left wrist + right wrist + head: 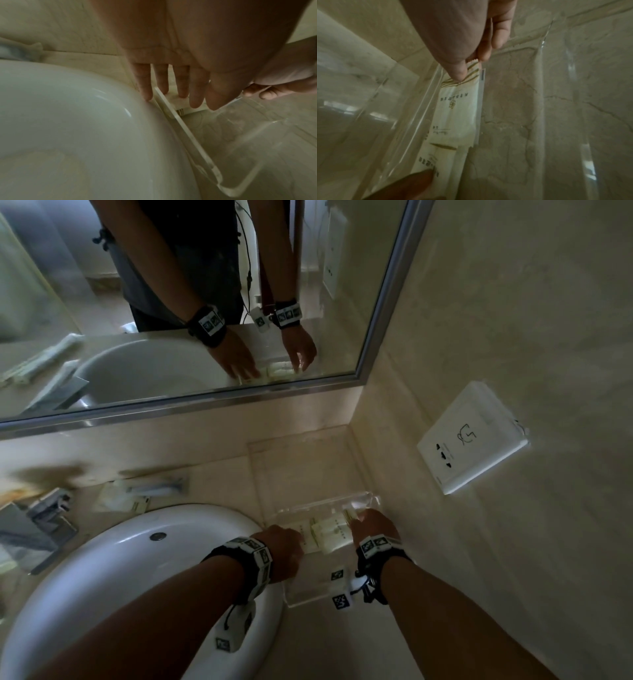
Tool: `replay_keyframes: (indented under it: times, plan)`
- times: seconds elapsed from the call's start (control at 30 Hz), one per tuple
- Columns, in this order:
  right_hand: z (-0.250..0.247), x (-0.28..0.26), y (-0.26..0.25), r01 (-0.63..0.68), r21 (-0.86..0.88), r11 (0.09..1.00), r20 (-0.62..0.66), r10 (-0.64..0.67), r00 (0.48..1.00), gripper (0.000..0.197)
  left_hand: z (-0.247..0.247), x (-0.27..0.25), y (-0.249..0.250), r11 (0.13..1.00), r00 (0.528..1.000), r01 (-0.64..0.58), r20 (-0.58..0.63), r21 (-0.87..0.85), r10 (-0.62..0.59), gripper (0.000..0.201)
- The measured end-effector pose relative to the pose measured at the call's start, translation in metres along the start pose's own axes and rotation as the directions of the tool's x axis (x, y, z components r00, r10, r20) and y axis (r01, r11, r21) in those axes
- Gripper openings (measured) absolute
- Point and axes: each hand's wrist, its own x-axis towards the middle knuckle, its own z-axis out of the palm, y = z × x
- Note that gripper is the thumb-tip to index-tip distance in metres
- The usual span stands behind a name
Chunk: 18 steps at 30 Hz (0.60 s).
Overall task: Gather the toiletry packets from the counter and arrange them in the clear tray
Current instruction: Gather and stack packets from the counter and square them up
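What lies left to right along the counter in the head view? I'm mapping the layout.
Faucet → sink → left hand → packets → right hand → wall socket.

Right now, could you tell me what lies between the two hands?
In the head view, cream toiletry packets in the clear tray lie between the left hand and the right hand.

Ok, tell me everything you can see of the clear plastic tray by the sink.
The clear plastic tray is rectangular, transparent and low-walled, lying flat on the beige counter beside the white basin. Cream packets lie along its far end. The left hand presses them with straight fingers; the right hand pinches one packet's end.
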Motion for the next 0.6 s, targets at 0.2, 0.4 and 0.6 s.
replay_keyframes:
  times: [0.2,0.4,0.6]
  plan:
    - [0.006,-0.003,-0.006,-0.018,0.099,0.995,-0.064,0.025,0.998,0.039,-0.015,-0.029,0.011,0.999,1.000,0.028,-0.014,0.023,-0.027,0.065]
    - [-0.005,0.001,-0.009,-0.039,0.007,0.999,-0.141,0.040,0.989,0.034,-0.013,-0.028,0.009,0.999,0.999,0.033,-0.020,0.023,-0.033,0.071]
    - [0.004,-0.024,-0.012,0.203,-0.200,0.959,-0.075,-0.221,0.972,0.046,-0.013,-0.030,0.012,0.999,0.999,0.018,-0.027,0.047,-0.017,0.075]
